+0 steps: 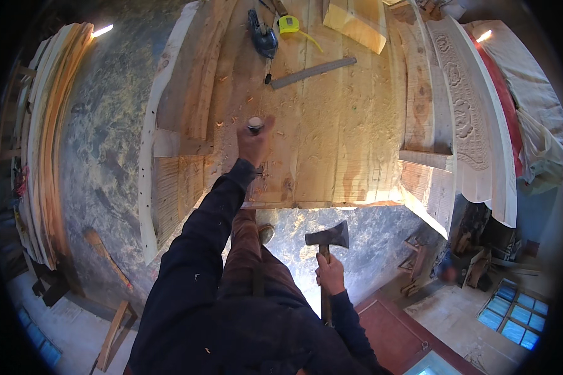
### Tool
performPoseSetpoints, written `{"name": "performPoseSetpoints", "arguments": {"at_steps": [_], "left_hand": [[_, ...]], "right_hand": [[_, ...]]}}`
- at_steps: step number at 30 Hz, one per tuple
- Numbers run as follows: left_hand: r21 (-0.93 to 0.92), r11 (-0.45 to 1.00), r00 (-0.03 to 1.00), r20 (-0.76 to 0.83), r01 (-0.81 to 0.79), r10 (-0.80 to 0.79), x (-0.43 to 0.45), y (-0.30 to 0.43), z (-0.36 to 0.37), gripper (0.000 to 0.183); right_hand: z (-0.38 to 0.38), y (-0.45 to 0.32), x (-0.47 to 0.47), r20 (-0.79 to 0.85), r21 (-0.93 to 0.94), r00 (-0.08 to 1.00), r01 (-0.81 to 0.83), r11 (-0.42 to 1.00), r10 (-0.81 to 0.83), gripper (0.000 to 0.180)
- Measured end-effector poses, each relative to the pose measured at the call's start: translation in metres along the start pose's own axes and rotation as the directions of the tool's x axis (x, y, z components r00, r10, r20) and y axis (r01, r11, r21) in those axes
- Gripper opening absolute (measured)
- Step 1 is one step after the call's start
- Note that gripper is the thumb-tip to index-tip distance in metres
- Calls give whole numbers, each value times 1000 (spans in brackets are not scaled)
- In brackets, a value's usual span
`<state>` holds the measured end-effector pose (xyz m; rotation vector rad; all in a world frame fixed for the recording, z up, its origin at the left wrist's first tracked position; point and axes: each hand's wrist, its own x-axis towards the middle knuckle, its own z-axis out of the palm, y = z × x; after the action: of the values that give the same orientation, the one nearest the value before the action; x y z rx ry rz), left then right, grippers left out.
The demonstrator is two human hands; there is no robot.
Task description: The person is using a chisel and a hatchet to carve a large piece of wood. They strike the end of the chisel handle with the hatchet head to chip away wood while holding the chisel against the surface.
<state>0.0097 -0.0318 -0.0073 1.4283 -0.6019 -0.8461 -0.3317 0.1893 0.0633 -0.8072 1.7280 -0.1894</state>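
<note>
Over the wooden boards, strewn with shavings and sawdust, my left hand grips a round-topped object, seen end-on; its lower part is hidden by the hand. My right hand is closed around the wooden handle of an axe, whose steel head points up in front of the board edge, above the floor. Farther up the boards lie a long grey ridged bar, a dark ink line marker and a yellow tape measure with some blade out.
Raised wooden side panels flank the boards. A wooden block lies at the far right. Carved pale panels stand beyond the right side. Planks are stacked left, and a brush lies on the floor.
</note>
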Motion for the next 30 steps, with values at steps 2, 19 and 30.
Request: {"name": "performPoseSetpoints", "arguments": {"at_steps": [2,19,30], "left_hand": [[166,983,996,59,-79,71,0,-4,13,48],[-45,998,987,150,-51,57,1,10,5,27],[232,962,956,283,-146,77,-33,18,-9,26]], "right_hand": [[-5,-45,-3,-39,-68,992,116,991,-119,32],[74,-311,52,252,-499,568,770,397,-784,35],[37,-373,-63,-246,341,348,905,256,-904,32]]}}
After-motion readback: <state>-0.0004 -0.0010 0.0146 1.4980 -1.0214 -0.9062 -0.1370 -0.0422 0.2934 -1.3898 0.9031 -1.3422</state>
